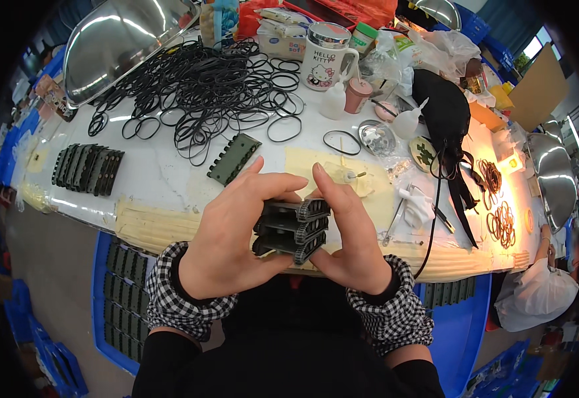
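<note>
Between my two hands, over the table's front edge, is a stack of several dark green toy tank chassis (291,229) with black tracks along their sides. My left hand (236,232) grips its left side, fingers over the top and thumb below. My right hand (349,232) closes on its right side, also thumb and fingers. Just beyond my left fingers a single green chassis piece (234,159) lies on the table. To the left stands a row of similar chassis (88,170) set side by side. The undersides of the held stack are hidden.
A heap of black rubber bands (203,86) covers the back left under a metal lamp shade (127,46). A lidded mug (326,56), squeeze bottles (334,101), tweezers (397,215) and a black bag (441,109) sit right. Blue trays (100,285) of chassis flank my lap. Another person (541,292) sits right.
</note>
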`<state>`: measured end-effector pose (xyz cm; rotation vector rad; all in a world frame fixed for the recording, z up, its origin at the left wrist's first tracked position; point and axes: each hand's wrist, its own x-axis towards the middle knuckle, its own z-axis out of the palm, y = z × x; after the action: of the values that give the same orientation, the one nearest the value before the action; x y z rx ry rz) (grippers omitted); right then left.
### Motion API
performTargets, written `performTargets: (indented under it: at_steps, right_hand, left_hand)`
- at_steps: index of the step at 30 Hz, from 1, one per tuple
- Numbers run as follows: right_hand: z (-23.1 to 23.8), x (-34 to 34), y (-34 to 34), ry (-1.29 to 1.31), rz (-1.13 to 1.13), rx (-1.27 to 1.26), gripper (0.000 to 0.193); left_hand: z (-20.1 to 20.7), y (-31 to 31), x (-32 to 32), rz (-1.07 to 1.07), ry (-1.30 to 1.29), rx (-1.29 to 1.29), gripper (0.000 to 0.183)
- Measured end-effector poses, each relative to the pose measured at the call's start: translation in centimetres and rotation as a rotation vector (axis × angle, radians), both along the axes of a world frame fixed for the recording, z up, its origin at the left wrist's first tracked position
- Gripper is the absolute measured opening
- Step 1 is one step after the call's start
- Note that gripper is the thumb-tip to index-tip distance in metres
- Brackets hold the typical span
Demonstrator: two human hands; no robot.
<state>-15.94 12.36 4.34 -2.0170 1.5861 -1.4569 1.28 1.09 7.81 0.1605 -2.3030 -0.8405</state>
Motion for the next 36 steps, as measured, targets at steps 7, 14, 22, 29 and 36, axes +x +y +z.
performTargets:
  at_steps: [7,14,22,29,36]
  right_hand:
    - [-1.0,-0.1,0.0,-0.198,0.101,0.053,0.102]
    - [-2.0,2.0,0.0,-0.802,0.19,0.089,0.1]
    - [0.1,0.4,0.4,-0.073,-0.112,0.016,0.105]
    - [2.1,-2.1,0.2,0.099,0.052,0.058,0.077]
    - [0.6,-2.4,0.4,-0.127,0.06,0.035,0.063]
  left_hand:
    - [-0.2,0.5,-0.7,-0.059,0.083,0.196,0.088]
    - [-4.2,0.9,-2.1,-0.237,0.179,0.78,0.07]
    - [-3.6,0.3,-1.0,0.124,0.129,0.42,0.058]
    - [-1.3,-0.6,-0.6,0.073,-0.098,-0.183,0.061]
    - [-3.4,-0.7,-0.2,-0.084,0.072,0.328,0.082]
